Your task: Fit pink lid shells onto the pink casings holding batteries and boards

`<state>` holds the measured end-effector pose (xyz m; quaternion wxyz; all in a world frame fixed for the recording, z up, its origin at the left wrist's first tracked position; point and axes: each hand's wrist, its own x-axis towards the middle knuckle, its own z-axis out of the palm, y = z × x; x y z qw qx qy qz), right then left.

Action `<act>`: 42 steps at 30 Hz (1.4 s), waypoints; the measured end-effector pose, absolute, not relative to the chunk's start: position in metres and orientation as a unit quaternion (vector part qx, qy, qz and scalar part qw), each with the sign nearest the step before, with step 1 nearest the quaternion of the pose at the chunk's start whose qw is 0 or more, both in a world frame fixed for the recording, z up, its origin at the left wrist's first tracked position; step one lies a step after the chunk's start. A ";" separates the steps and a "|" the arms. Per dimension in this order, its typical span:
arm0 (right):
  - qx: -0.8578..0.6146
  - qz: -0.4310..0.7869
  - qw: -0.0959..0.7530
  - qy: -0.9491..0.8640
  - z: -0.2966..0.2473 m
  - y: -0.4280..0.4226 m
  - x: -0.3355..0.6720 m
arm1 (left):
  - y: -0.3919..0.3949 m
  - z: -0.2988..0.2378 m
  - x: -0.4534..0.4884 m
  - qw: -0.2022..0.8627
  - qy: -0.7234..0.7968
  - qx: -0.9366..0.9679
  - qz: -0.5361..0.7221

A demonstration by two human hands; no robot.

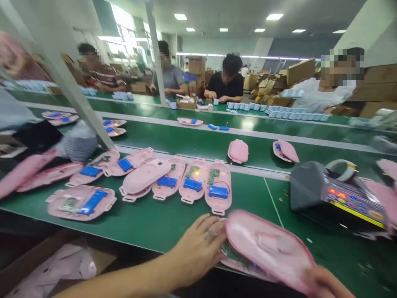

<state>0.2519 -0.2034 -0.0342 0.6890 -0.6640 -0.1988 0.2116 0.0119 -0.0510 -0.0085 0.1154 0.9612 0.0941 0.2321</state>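
Pink plastic battery half-shells (198, 182) ahead, grey tape dispenser (338, 194) right — my left hand (198, 248) spread against glossy pink oval cover (269, 248), right hand (325, 283) gripping it.

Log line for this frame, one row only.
left hand: fingers at pink cover edge | right hand: grips pink cover | under it: open shell | nearby: tape dispenser

On the green worktop (155, 225), a row of open pink plastic shells (194, 182) lies behind the pink oval plastic cover (269, 248) at the near edge; a grey boxy machine (310, 186) stands right of the row; a brown cardboard box (18, 271) sits below, left.
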 end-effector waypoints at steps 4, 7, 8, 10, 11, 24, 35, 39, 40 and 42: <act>-0.652 0.234 0.699 -0.176 -0.026 -0.210 0.251 | -0.037 -0.008 0.015 0.123 -0.030 0.957 0.261; -0.687 0.211 0.669 -0.190 -0.023 -0.202 0.257 | -0.034 -0.006 0.019 0.127 -0.065 0.961 0.239; -0.697 0.198 0.659 -0.203 -0.023 -0.201 0.258 | -0.035 -0.005 0.020 0.138 -0.063 0.960 0.234; -0.704 0.162 0.654 -0.226 -0.022 -0.200 0.257 | -0.038 -0.005 0.021 0.179 -0.048 0.954 0.235; -0.702 0.143 0.658 -0.231 -0.021 -0.200 0.255 | -0.039 -0.005 0.022 0.206 -0.035 0.948 0.240; -0.685 0.047 0.529 -0.498 0.068 -0.187 0.266 | -0.032 0.003 0.047 0.455 0.199 0.801 0.333; -0.655 0.187 0.253 -0.687 0.066 -0.108 0.227 | -0.036 -0.006 0.060 0.333 0.131 0.811 0.462; -0.659 0.230 0.293 -0.654 0.069 -0.113 0.226 | -0.039 -0.014 0.065 0.427 0.164 0.759 0.464; -0.664 0.225 0.289 -0.652 0.069 -0.113 0.227 | -0.039 -0.014 0.066 0.469 0.176 0.737 0.453; -0.681 0.188 0.276 -0.652 0.065 -0.113 0.228 | -0.040 -0.013 0.066 0.569 0.210 0.679 0.414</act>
